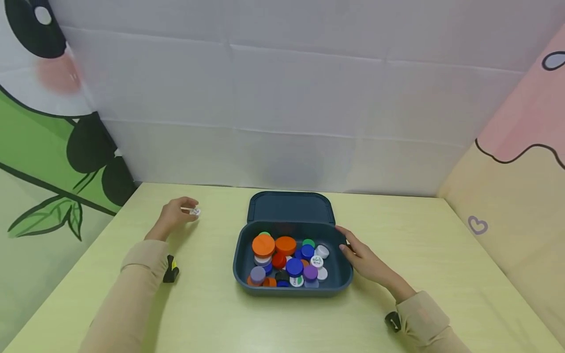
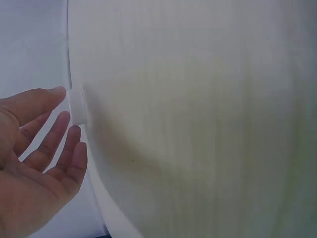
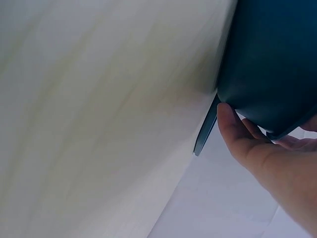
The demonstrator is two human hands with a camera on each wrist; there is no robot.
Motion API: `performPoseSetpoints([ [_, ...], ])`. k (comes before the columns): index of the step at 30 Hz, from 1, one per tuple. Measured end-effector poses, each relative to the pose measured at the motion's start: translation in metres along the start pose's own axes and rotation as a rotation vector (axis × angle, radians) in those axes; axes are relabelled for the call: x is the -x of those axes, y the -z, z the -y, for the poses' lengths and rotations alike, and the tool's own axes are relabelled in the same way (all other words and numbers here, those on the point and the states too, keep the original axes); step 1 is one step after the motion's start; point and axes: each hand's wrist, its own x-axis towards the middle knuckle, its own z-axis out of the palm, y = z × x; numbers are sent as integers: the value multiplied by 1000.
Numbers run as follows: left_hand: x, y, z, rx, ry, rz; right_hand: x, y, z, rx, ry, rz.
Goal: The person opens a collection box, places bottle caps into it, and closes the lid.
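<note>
At the far left of the table, my left hand [image 1: 175, 215] pinches a small white bottle cap [image 1: 194, 212] between thumb and fingertips. In the left wrist view the cap [image 2: 78, 106] shows its plain side wall, close to the tabletop. My right hand [image 1: 364, 259] grips the right wall of a dark blue box [image 1: 291, 292]. The right wrist view has its thumb and fingers on the box's outer corner [image 3: 267, 64]. Inside lie many plastic caps, among them orange caps [image 1: 263, 246], a blue cap [image 1: 294, 267], a purple cap [image 1: 310, 272] and white caps [image 1: 321, 252].
A dark blue lid [image 1: 291, 208] lies behind the box, against its back rim. The pale wooden table [image 1: 203, 314] ends at a white sheet [image 1: 291, 98] at the back. Printed panels stand at the left [image 1: 44, 191] and right [image 1: 521, 206].
</note>
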Motion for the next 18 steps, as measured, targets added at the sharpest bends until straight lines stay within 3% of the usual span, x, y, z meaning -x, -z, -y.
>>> performPoseSetpoints([
  [18, -7, -7, 1, -74, 2, 0, 0, 0, 0, 13, -14, 0],
])
